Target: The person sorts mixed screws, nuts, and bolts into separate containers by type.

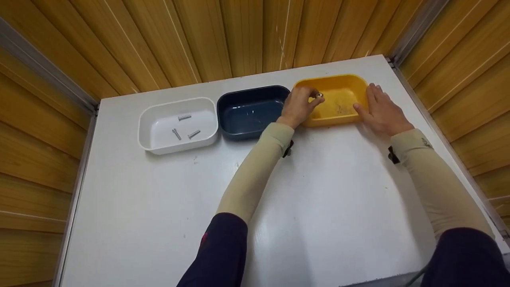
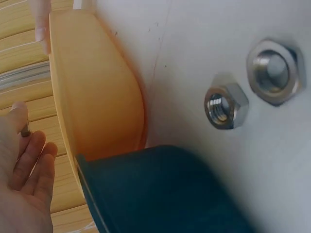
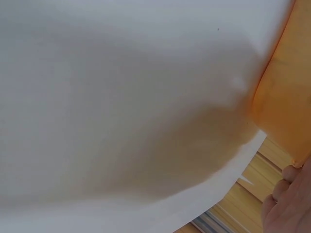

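Note:
In the head view my left hand [image 1: 298,104] is over the left end of the yellow container [image 1: 334,120]. Its thumb and fingertips pinch a small metal nut [image 1: 319,95]; only its dark edge shows in the left wrist view. My right hand [image 1: 384,111] holds the container's right end, fingers along the outer wall and thumb over the near rim. Two hex nuts, a nearer one [image 2: 275,72] and a smaller-looking one [image 2: 226,107], are on the white table in the left wrist view; the left arm hides them from the head camera.
A dark blue container [image 1: 255,89] stands between the yellow one and a white container [image 1: 145,135]. Inside the white one lie three bolts, one of them near its back [image 1: 184,117]. Wood-patterned panels [image 1: 247,36] enclose the white tabletop [image 1: 159,215] behind and at both sides.

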The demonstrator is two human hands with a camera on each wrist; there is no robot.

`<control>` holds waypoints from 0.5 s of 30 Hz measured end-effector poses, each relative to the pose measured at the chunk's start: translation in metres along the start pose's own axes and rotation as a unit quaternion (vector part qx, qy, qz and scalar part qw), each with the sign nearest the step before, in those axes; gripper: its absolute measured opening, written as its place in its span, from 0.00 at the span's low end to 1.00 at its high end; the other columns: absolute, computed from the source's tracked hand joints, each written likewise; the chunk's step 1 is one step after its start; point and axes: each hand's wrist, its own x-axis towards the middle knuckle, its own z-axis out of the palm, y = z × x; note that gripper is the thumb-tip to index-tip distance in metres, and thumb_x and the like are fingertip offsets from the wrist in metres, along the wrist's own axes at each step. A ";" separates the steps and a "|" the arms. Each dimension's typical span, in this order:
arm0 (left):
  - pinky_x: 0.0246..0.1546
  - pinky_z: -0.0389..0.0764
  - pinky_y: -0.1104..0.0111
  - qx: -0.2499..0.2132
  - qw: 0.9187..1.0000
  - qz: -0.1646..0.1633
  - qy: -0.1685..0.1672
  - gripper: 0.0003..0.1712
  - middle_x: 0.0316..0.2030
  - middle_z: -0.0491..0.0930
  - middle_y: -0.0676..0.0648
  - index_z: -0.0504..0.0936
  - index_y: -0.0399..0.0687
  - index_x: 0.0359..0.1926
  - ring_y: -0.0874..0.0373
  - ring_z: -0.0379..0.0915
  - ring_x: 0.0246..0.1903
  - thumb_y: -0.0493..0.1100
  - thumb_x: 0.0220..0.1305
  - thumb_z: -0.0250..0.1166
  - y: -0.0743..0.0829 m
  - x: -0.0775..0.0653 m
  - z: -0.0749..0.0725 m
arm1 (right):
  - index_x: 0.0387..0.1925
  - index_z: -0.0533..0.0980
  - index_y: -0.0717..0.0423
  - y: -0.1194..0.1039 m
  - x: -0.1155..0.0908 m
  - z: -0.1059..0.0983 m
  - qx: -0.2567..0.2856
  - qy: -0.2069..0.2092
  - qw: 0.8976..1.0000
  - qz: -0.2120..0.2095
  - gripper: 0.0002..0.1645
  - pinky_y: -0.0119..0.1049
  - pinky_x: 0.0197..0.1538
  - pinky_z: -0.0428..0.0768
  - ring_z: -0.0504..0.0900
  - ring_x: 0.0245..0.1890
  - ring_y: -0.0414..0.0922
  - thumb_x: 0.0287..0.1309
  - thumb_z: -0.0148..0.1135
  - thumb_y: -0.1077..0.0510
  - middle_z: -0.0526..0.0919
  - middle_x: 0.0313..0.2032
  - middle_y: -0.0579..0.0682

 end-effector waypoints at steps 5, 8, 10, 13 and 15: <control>0.58 0.80 0.77 0.013 1.000 -0.022 0.017 0.19 0.54 0.89 0.55 0.90 0.53 0.58 0.63 0.83 0.54 0.55 0.75 0.67 0.000 0.003 0.003 | 0.84 0.28 0.63 -0.004 0.003 -0.001 -0.004 0.005 1.000 -0.008 0.59 0.61 0.85 0.36 0.32 0.85 0.66 0.78 0.29 0.24 0.29 0.85 0.66; 0.56 0.81 0.76 0.016 0.999 -0.028 0.022 0.19 0.55 0.88 0.55 0.90 0.53 0.58 0.63 0.83 0.53 0.56 0.76 0.66 0.000 0.004 0.007 | 0.84 0.29 0.64 -0.004 0.002 -0.001 -0.006 0.009 1.000 -0.013 0.59 0.62 0.85 0.37 0.33 0.85 0.67 0.79 0.29 0.25 0.31 0.85 0.68; 0.58 0.80 0.75 0.018 0.999 -0.037 0.023 0.22 0.57 0.87 0.55 0.88 0.53 0.61 0.62 0.82 0.56 0.57 0.76 0.65 0.000 0.003 0.008 | 0.84 0.30 0.64 -0.004 0.001 0.000 -0.007 0.010 1.000 -0.015 0.59 0.62 0.85 0.37 0.33 0.85 0.67 0.79 0.29 0.25 0.32 0.85 0.68; 0.65 0.78 0.74 0.027 0.998 -0.046 0.029 0.27 0.62 0.84 0.53 0.84 0.50 0.67 0.62 0.79 0.62 0.59 0.77 0.64 0.000 0.003 0.006 | 0.85 0.30 0.63 -0.005 0.001 0.000 -0.010 0.008 1.000 -0.013 0.59 0.62 0.85 0.37 0.33 0.85 0.67 0.79 0.29 0.24 0.32 0.85 0.67; 0.69 0.75 0.73 0.032 0.998 -0.047 0.032 0.30 0.65 0.82 0.52 0.82 0.50 0.70 0.61 0.76 0.65 0.60 0.77 0.64 0.001 0.003 0.005 | 0.85 0.30 0.63 -0.005 0.001 0.000 -0.012 0.009 1.000 -0.012 0.59 0.62 0.85 0.37 0.34 0.85 0.67 0.79 0.29 0.24 0.32 0.85 0.67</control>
